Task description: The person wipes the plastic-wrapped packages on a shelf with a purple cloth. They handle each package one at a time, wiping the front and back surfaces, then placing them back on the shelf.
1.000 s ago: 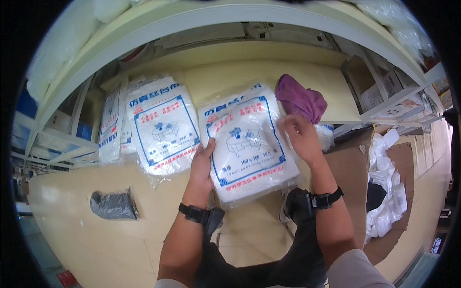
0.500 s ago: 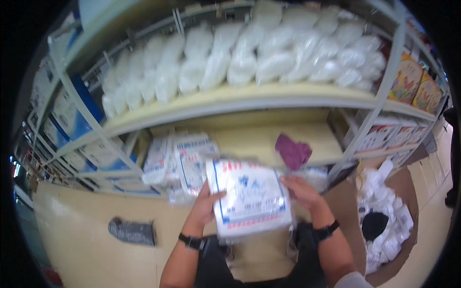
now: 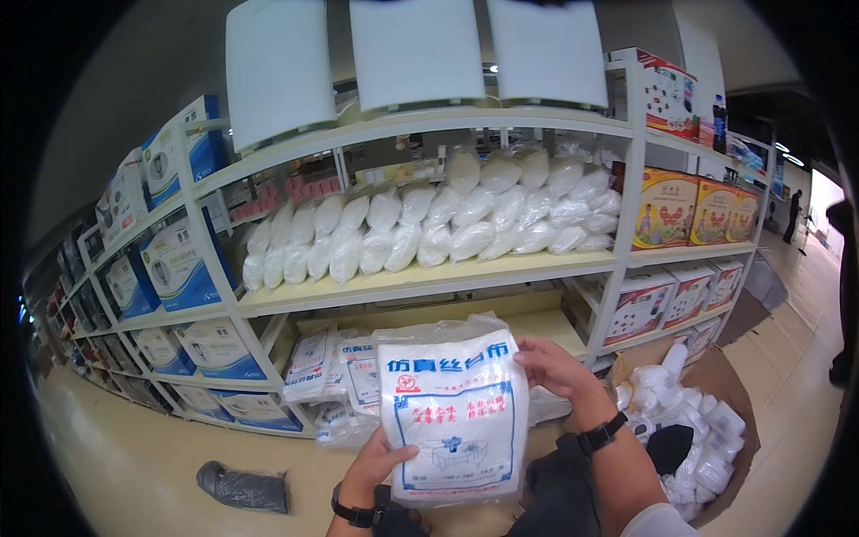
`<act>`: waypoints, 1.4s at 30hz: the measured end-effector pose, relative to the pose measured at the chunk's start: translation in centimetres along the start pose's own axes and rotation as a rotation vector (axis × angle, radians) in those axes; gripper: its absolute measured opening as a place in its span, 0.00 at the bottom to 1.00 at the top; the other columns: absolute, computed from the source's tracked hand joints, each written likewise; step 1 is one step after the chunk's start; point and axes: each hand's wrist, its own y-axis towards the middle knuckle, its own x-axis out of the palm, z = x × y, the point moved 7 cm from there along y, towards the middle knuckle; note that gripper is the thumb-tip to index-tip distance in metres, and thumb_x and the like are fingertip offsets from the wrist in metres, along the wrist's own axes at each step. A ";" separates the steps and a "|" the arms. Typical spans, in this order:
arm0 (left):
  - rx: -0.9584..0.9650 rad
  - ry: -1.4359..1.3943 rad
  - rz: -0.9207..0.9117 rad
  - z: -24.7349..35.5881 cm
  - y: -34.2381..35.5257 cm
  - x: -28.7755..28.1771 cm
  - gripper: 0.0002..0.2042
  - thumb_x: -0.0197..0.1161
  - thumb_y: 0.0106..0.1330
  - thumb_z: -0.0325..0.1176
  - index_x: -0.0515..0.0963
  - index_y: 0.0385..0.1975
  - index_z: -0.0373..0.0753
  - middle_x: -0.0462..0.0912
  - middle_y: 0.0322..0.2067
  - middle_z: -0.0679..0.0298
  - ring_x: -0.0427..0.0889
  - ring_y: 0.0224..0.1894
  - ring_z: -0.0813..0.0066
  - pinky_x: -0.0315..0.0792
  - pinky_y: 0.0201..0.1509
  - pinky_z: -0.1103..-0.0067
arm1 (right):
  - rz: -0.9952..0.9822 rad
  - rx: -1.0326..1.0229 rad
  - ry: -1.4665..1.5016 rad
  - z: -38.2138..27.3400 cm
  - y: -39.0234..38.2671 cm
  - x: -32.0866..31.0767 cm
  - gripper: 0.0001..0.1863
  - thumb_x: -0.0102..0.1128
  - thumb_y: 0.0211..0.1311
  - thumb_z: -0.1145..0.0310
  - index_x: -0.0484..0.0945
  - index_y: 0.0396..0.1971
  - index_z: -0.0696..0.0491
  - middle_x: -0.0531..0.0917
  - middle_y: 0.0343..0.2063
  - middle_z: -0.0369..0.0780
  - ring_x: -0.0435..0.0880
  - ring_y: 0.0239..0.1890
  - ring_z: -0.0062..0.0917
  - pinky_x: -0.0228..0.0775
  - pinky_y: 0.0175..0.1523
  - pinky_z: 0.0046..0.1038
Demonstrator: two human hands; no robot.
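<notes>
White flat plastic-wrapped package with blue and red print is held up before the person's lap, its printed face toward the camera. The left hand pinches its lower left edge, thumb across the front; the right hand grips the upper right edge. Above its top edge runs the long cream shelf board. Well to the left, across pale tan floor, lies a dark grey wrapped bundle. The open brown cardboard box stands beyond the right forearm.

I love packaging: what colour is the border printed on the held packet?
Blue, on the white packet; the head view shows it.
</notes>
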 end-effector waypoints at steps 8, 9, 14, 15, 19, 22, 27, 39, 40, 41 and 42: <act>0.126 0.038 0.175 0.5 -1.3 -1.9 0.27 0.66 0.63 0.18 0.68 0.63 0.32 0.82 0.55 0.57 0.82 0.55 0.67 0.75 0.61 0.71 | -0.111 -0.128 -0.684 -5.7 0.8 5.6 0.22 0.67 0.65 0.67 0.80 0.58 0.57 0.86 0.47 0.43 0.82 0.48 0.26 0.73 0.56 0.30; 0.134 0.052 0.220 0.2 -0.9 -2.3 0.28 0.64 0.63 0.17 0.67 0.65 0.32 0.81 0.56 0.56 0.82 0.55 0.66 0.76 0.61 0.71 | -0.058 -0.207 -0.673 -6.9 0.6 6.1 0.21 0.65 0.67 0.66 0.79 0.58 0.56 0.87 0.46 0.43 0.82 0.47 0.26 0.73 0.56 0.31; 0.019 0.042 0.341 -0.5 0.7 -3.3 0.28 0.61 0.72 0.30 0.62 0.70 0.35 0.79 0.58 0.53 0.81 0.57 0.62 0.76 0.60 0.68 | 0.199 -0.411 -0.628 -12.8 0.3 9.3 0.17 0.60 0.66 0.67 0.81 0.51 0.59 0.87 0.43 0.47 0.84 0.46 0.32 0.73 0.55 0.34; 0.003 0.064 0.348 -1.1 0.8 -3.7 0.29 0.62 0.74 0.35 0.61 0.71 0.38 0.78 0.59 0.54 0.81 0.58 0.63 0.75 0.59 0.68 | 0.237 -0.462 -0.605 -13.3 0.2 9.8 0.17 0.60 0.67 0.67 0.81 0.51 0.59 0.87 0.43 0.47 0.84 0.46 0.32 0.73 0.55 0.34; -0.169 -0.033 0.258 -5.4 1.9 -1.9 0.31 0.50 0.79 0.53 0.61 0.71 0.38 0.76 0.61 0.48 0.81 0.58 0.52 0.75 0.60 0.62 | 0.345 -0.616 -0.554 -14.3 1.5 10.6 0.17 0.57 0.70 0.67 0.79 0.54 0.59 0.87 0.43 0.47 0.85 0.46 0.33 0.73 0.55 0.33; -0.303 -0.252 0.070 -8.9 3.1 1.2 0.33 0.45 0.78 0.58 0.63 0.70 0.36 0.76 0.61 0.46 0.80 0.58 0.47 0.75 0.61 0.59 | 0.460 -0.624 -0.510 -14.4 2.0 11.6 0.19 0.56 0.72 0.68 0.77 0.60 0.58 0.86 0.45 0.46 0.82 0.47 0.25 0.72 0.56 0.29; -0.135 -0.944 -0.061 -6.1 4.7 6.8 0.26 0.48 0.78 0.47 0.67 0.67 0.34 0.78 0.60 0.52 0.81 0.58 0.52 0.78 0.60 0.61 | 0.607 -0.702 -0.382 -11.7 2.2 11.3 0.24 0.56 0.72 0.65 0.72 0.63 0.60 0.85 0.46 0.53 0.85 0.48 0.40 0.74 0.55 0.34; -0.052 -0.545 0.205 -7.6 3.5 -5.4 0.30 0.58 0.68 0.24 0.61 0.70 0.33 0.75 0.62 0.49 0.78 0.62 0.52 0.75 0.66 0.57 | -0.014 0.085 0.835 1.4 -5.0 -0.7 0.28 0.63 0.68 0.58 0.73 0.62 0.59 0.79 0.59 0.49 0.80 0.60 0.39 0.69 0.67 0.42; -0.076 -0.492 0.200 -8.4 4.0 -6.2 0.29 0.60 0.66 0.23 0.63 0.69 0.33 0.77 0.61 0.51 0.78 0.62 0.54 0.75 0.66 0.58 | 0.314 0.219 0.482 3.2 -5.3 -1.9 0.26 0.63 0.68 0.61 0.74 0.61 0.59 0.81 0.56 0.47 0.82 0.57 0.37 0.73 0.63 0.38; -0.122 -0.465 0.212 -9.3 4.3 -6.3 0.29 0.60 0.66 0.23 0.63 0.69 0.33 0.77 0.60 0.51 0.79 0.61 0.54 0.75 0.65 0.59 | 0.316 0.265 0.286 3.9 -5.2 -2.2 0.26 0.62 0.68 0.62 0.74 0.61 0.60 0.82 0.55 0.47 0.82 0.56 0.36 0.74 0.62 0.37; -0.170 -0.434 0.229 -9.6 4.7 -6.4 0.28 0.60 0.67 0.23 0.64 0.68 0.33 0.78 0.60 0.52 0.79 0.60 0.55 0.76 0.64 0.60 | 0.310 0.312 0.094 5.1 -4.9 -2.7 0.26 0.62 0.68 0.62 0.74 0.61 0.60 0.82 0.55 0.47 0.82 0.56 0.35 0.74 0.61 0.36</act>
